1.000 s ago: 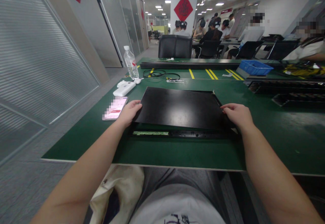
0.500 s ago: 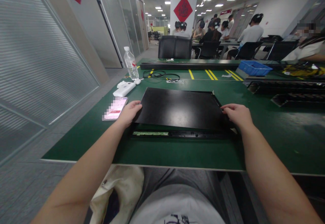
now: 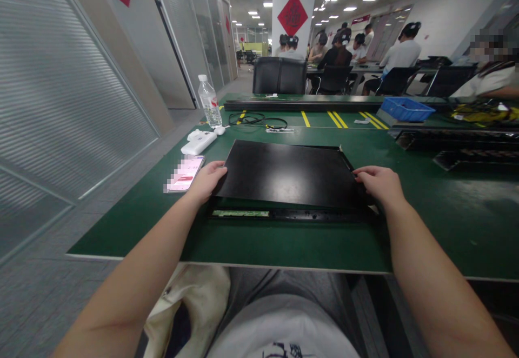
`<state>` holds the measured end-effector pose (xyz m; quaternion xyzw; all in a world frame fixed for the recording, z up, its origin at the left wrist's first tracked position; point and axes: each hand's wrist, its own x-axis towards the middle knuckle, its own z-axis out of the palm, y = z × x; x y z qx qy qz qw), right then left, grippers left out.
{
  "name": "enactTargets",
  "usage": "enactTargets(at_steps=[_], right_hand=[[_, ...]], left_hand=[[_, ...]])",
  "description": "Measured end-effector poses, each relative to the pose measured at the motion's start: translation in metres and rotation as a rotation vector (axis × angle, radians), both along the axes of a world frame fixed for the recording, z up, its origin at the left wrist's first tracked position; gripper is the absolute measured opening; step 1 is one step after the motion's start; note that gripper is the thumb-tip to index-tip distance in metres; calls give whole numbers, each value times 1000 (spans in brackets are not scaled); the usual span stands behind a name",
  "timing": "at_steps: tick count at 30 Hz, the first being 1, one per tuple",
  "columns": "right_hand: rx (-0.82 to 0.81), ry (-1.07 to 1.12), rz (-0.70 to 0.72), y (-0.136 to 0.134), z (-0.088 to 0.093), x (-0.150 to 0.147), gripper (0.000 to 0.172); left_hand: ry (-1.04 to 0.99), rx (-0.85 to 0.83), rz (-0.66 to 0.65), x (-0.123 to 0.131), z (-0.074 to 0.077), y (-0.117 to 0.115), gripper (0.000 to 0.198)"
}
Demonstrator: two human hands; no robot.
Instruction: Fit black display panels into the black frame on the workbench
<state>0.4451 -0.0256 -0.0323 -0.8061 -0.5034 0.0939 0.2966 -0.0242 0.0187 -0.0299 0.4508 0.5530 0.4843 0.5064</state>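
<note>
A thin, flat black panel (image 3: pixel 284 171) lies tilted over a black frame (image 3: pixel 316 215) on the green table (image 3: pixel 133 228). My left hand (image 3: pixel 208 180) pinches the panel's left edge, and my right hand (image 3: pixel 377 182) pinches its right edge. Below the panel's near edge, the frame's front bar shows, with a green circuit strip (image 3: pixel 240 213) in its left part. The frame's back edge and right corner peek out behind the panel; the rest of the frame is hidden under it.
Left of the panel are a phone (image 3: pixel 186 174), a white device (image 3: pixel 199 143) and a water bottle (image 3: pixel 210 101). Behind it lie a black cable (image 3: pixel 251 119) and a long black bar (image 3: pixel 304 106). A blue bin (image 3: pixel 406 109) and black profiles (image 3: pixel 482 160) are at the right.
</note>
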Motion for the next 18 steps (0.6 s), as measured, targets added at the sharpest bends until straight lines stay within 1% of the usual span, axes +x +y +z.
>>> enactTargets(at_steps=[4,13,18], right_hand=[[-46,68,-55,-1,3,-2,33],[-25,95,-47,-2,4,-4,32],[-33,74,-46,-3,7,-6,31]], left_hand=[[-4,14,-6,0,-1,0,35],[32,12,-7,-1,0,0,39],[27,13,-11,-1,-1,0,37]])
